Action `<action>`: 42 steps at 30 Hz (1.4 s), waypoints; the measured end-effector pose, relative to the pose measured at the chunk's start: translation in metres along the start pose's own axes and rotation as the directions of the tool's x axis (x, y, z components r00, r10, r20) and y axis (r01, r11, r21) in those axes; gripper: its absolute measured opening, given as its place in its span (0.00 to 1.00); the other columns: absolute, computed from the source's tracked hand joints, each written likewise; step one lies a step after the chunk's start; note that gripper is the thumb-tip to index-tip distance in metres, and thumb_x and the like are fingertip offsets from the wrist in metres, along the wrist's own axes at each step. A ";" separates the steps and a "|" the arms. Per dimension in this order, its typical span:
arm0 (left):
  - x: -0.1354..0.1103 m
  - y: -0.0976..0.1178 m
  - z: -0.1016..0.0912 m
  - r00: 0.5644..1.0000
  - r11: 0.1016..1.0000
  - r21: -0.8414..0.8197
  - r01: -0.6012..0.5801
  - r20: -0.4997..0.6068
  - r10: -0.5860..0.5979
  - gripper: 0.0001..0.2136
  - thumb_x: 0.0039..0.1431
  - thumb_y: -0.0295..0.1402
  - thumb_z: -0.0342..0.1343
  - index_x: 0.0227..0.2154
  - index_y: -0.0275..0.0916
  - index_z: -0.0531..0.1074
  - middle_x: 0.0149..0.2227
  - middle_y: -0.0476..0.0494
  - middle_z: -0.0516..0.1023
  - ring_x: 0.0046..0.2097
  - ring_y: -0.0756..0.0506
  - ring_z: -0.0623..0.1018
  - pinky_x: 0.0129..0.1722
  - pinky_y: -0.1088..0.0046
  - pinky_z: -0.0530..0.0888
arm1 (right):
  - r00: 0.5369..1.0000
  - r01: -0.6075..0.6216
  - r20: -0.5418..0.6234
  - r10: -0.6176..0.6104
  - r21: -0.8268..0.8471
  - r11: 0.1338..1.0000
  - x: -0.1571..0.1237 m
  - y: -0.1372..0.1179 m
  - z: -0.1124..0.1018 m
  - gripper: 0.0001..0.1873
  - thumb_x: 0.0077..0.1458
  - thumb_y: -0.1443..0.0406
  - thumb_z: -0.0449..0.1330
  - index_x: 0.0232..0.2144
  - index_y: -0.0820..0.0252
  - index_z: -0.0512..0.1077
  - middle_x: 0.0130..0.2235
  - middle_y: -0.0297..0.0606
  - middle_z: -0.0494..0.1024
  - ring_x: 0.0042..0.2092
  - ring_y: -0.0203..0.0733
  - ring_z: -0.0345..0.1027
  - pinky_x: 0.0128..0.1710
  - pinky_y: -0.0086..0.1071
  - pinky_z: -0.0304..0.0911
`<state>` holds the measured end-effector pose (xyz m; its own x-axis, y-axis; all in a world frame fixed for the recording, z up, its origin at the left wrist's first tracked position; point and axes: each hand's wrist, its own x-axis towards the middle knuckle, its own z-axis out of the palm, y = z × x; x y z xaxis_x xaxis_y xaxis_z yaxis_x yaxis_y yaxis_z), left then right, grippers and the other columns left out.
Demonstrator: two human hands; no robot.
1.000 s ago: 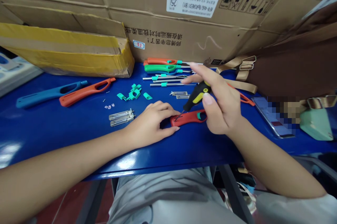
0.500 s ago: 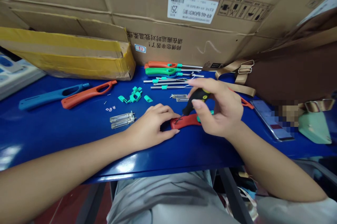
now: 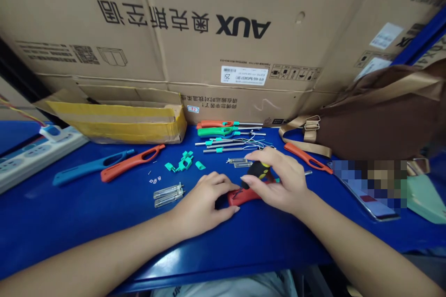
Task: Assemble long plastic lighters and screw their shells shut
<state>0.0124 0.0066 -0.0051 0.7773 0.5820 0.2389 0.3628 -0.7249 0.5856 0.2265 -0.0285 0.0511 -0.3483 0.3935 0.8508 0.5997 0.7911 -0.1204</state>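
Note:
My right hand [image 3: 284, 183] is closed around the black and yellow handle of a small screwdriver [image 3: 255, 176]. Its thin shaft slants down to the end of a red utility lighter [image 3: 246, 195], which lies on the blue table. With fingers and thumb on either side, my left hand [image 3: 209, 200] grips that same end of the lighter. Part of the lighter is hidden under my right hand. Left of my left hand lie clear fuel tanks [image 3: 168, 194], with turquoise plastic pieces [image 3: 184, 162] behind them.
Lighter shells in blue [image 3: 90, 167], orange [image 3: 132, 163] and red-orange [image 3: 308, 157] lie around. Metal tubes with wires [image 3: 223, 146] and a green lighter [image 3: 214, 131] are at the back. A yellow-taped box [image 3: 121, 122], power strip [image 3: 38, 150], phone [image 3: 371, 199] and brown bag [image 3: 379, 111] stand near the edges.
The camera view has tilted up, so everything sits lower in the picture. My right hand now covers more of the lighter, with the screwdriver still at its end. My left hand keeps its hold.

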 end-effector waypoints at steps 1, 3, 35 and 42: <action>0.000 0.000 0.000 1.000 1.000 -0.005 -0.002 0.000 0.002 0.17 0.61 0.36 0.64 0.53 0.45 0.75 0.48 0.45 0.78 0.50 0.39 0.75 0.53 0.56 0.68 | 1.000 -0.008 0.014 0.008 0.010 1.000 0.000 -0.001 0.000 0.17 0.61 0.66 0.62 0.53 0.60 0.70 0.40 0.41 0.81 0.39 0.41 0.75 0.40 0.33 0.73; 0.000 0.001 -0.001 1.000 1.000 -0.018 0.001 0.004 -0.001 0.15 0.61 0.35 0.64 0.50 0.44 0.76 0.46 0.46 0.78 0.49 0.40 0.75 0.53 0.57 0.68 | 0.996 -0.049 0.073 0.043 0.079 0.996 0.001 -0.003 -0.001 0.21 0.64 0.69 0.54 0.59 0.62 0.67 0.46 0.45 0.80 0.44 0.42 0.76 0.45 0.36 0.73; 0.000 0.001 -0.001 1.000 1.000 -0.025 0.010 0.004 -0.010 0.14 0.61 0.36 0.64 0.49 0.41 0.76 0.45 0.44 0.77 0.48 0.40 0.74 0.52 0.56 0.69 | 0.994 -0.016 0.111 0.005 0.098 0.995 0.001 -0.002 -0.003 0.21 0.67 0.66 0.52 0.60 0.63 0.67 0.46 0.44 0.83 0.42 0.41 0.80 0.40 0.32 0.75; 0.001 0.002 -0.001 1.000 1.000 -0.016 0.015 0.004 -0.015 0.10 0.62 0.35 0.63 0.46 0.41 0.78 0.41 0.44 0.76 0.46 0.41 0.73 0.47 0.59 0.70 | 0.999 -0.014 0.048 0.011 0.068 0.998 0.003 -0.007 -0.002 0.17 0.63 0.63 0.64 0.53 0.58 0.73 0.40 0.38 0.85 0.34 0.37 0.79 0.35 0.28 0.74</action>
<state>0.0137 0.0064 -0.0030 0.7739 0.5912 0.2272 0.3660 -0.7102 0.6013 0.2220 -0.0337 0.0557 -0.3764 0.4242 0.8237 0.5540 0.8156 -0.1669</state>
